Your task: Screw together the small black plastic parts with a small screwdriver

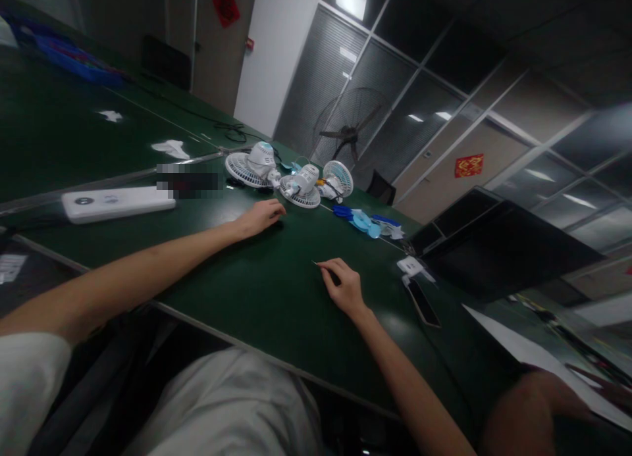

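My right hand [342, 286] is held over the green table [276, 298], thumb and forefinger pinched together. A small, thin, pale piece [315, 263] sticks out from its fingertips, too small to name. My left hand [261, 219] rests on the table with its fingers curled; whatever may be in them is hidden. Beyond it stand white fan heads with round grilles, one on the left [249, 170], one in the middle [303, 189] and one on the right [338, 179]. Blue and light-blue fan blades [363, 222] lie to the right of these.
A white oblong device [118, 204] lies left of my left hand. On the right are a phone [422, 301], a white box [409, 266] and a black monitor [513, 245]. Another person's arm [523, 410] reaches in at lower right. A blue tray [74, 60] sits far left.
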{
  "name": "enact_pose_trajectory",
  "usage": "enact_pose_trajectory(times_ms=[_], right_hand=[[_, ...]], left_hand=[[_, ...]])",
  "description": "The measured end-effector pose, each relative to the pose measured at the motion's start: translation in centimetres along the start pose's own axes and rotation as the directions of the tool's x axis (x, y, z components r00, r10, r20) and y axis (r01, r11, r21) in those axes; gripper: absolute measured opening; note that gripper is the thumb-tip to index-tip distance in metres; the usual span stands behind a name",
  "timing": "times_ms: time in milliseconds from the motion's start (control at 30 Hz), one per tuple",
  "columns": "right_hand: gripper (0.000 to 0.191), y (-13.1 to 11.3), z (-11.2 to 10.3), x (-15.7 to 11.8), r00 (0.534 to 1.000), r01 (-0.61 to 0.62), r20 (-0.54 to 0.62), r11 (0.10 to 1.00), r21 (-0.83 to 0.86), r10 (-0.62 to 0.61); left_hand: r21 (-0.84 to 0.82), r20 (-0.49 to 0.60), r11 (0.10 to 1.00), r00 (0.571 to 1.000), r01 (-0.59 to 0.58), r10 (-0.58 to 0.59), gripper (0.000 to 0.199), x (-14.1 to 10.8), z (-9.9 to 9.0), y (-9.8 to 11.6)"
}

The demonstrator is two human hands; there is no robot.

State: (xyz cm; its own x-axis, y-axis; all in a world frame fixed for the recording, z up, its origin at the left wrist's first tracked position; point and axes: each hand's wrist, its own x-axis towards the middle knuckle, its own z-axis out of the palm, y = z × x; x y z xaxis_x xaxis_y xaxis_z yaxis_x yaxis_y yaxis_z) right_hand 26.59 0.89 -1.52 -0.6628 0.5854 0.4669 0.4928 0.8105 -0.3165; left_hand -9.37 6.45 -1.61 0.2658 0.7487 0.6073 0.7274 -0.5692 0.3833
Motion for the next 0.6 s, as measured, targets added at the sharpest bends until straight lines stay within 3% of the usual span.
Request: enact_pose_trajectory(times_ms=[267, 600], right_hand=[[0.025, 0.3, 0.2, 0.0, 1.000, -0.008, 0.011, 1.000, 0.002, 0.008], [0.025, 0.2, 0.0, -0.1, 1.000, -0.007, 0.016, 1.000, 0.016, 0.007]], left_hand=[[-0.018, 0.058, 1.000, 0.998, -0.007, 0.008, 0.019, 0.0, 1.3, -0.3], [-0.013, 0.088, 1.000, 0.996, 0.015, -0.014, 0.022, -0.2, 0.7, 0.3]])
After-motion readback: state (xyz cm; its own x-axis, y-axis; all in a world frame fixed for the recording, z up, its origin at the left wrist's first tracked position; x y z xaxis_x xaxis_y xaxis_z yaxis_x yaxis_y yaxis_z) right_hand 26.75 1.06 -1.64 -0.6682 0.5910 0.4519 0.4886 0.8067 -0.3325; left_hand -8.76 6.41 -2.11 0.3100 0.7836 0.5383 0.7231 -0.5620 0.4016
